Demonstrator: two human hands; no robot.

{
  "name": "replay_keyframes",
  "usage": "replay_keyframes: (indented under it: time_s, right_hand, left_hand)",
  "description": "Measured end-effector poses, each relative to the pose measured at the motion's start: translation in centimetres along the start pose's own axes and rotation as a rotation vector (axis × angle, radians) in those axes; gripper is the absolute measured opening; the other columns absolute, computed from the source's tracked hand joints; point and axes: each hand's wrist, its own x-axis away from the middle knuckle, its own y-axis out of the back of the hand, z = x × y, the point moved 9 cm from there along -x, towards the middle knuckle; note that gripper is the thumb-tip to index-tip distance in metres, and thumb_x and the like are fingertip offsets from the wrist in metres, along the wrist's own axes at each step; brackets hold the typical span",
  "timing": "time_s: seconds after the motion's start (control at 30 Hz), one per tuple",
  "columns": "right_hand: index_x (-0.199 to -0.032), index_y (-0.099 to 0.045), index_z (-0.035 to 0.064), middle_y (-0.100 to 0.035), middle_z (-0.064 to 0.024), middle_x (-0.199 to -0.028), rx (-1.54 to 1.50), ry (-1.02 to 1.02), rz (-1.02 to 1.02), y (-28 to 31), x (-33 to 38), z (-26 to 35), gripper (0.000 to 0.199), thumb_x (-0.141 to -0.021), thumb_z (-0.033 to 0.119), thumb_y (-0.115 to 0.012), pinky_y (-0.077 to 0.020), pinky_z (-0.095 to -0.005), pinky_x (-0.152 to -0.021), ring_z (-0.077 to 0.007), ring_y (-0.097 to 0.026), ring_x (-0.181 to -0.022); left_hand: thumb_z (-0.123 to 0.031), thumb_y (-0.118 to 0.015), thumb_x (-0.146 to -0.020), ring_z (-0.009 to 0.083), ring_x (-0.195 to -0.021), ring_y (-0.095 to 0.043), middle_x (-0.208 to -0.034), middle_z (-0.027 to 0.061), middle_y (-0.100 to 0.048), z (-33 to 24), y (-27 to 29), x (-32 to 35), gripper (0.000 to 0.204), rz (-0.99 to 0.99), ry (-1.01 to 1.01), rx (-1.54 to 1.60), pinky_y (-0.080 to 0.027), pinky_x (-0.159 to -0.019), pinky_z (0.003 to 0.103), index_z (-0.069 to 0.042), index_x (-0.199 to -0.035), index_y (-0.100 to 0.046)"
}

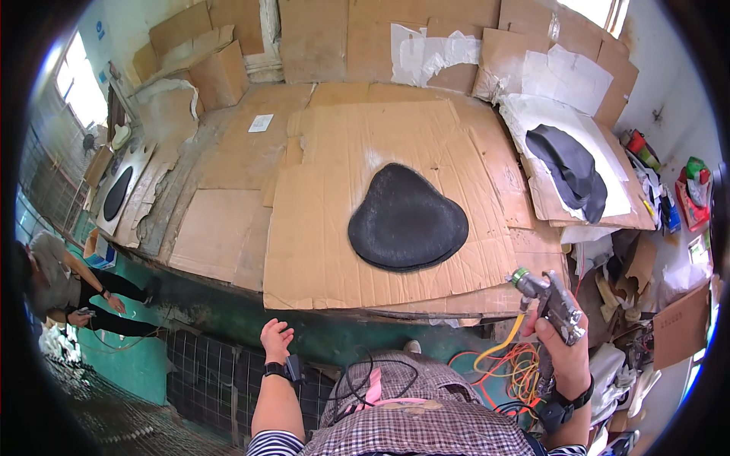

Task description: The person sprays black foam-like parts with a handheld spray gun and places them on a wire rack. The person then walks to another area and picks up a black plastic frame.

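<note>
A spray gun (pixel 549 300) with a green-ringed nozzle is held in my right hand (pixel 561 346), fingers wrapped round its grip. A yellow hose (pixel 498 348) runs down from it. The nozzle points left, near the table's front right edge. My left hand (pixel 276 340) hangs in front of the table with loosely curled fingers and nothing in it. A black, rounded-triangular pad (pixel 408 218) lies flat on a cardboard sheet (pixel 319 251) ahead of me, apart from both hands. It looks like a seat cover, with a dusty, greyish upper face.
Crumpled black material (pixel 566 167) lies on a white-topped board at the right. At the far left rests a dark oval pad (pixel 117 194). Cardboard panels (pixel 315 42) line the back. Orange hoses (pixel 525 372) coil on the floor. Another person (pixel 57 285) is at the left.
</note>
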Motion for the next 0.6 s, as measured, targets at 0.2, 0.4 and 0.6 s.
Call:
replay_keyframes:
  time_s: [0.2, 0.4, 0.6]
  right_hand:
    - [-0.123, -0.045, -0.0054, -0.058, -0.0035, -0.089, 0.109, -0.083, -0.068, 5.2, 0.5, -1.0, 0.053, -0.079, 0.014, -0.066, -0.047, -0.0235, -0.067, -0.0102, -0.055, -0.073]
    - [-0.121, -0.046, -0.0046, -0.06, -0.005, -0.085, 0.136, -0.129, 0.125, 7.0, 0.7, -1.5, 0.054, -0.076, 0.015, -0.069, -0.0479, -0.0256, -0.069, -0.0112, -0.058, -0.076]
    - [-0.121, -0.048, -0.0025, -0.061, -0.0038, -0.084, 0.036, -0.054, 0.154, 6.4, -3.2, -1.1, 0.052, -0.075, 0.009, -0.069, -0.0465, -0.0231, -0.067, -0.009, -0.057, -0.073]
  left_hand:
    - [-0.001, -0.057, -0.077, 0.0141, -0.059, -0.058, -0.08, 0.0062, -0.06, -3.9, -3.3, 1.0, 0.029, -0.085, -0.136, -0.053, -0.047, -0.051, 0.025, -0.002, -0.105, -0.051]
    - [-0.001, -0.057, -0.077, 0.0123, -0.058, -0.054, -0.074, 0.0033, -0.056, -5.7, -12.0, -2.4, 0.024, -0.014, -0.35, -0.267, -0.044, -0.051, 0.024, -0.002, -0.101, -0.054]
    - [-0.005, -0.06, -0.074, 0.0155, -0.066, -0.058, -0.072, 0.0057, -0.062, -3.0, -21.6, -5.4, 0.013, 0.074, -0.476, -0.565, -0.048, -0.062, 0.029, -0.003, -0.087, -0.062]
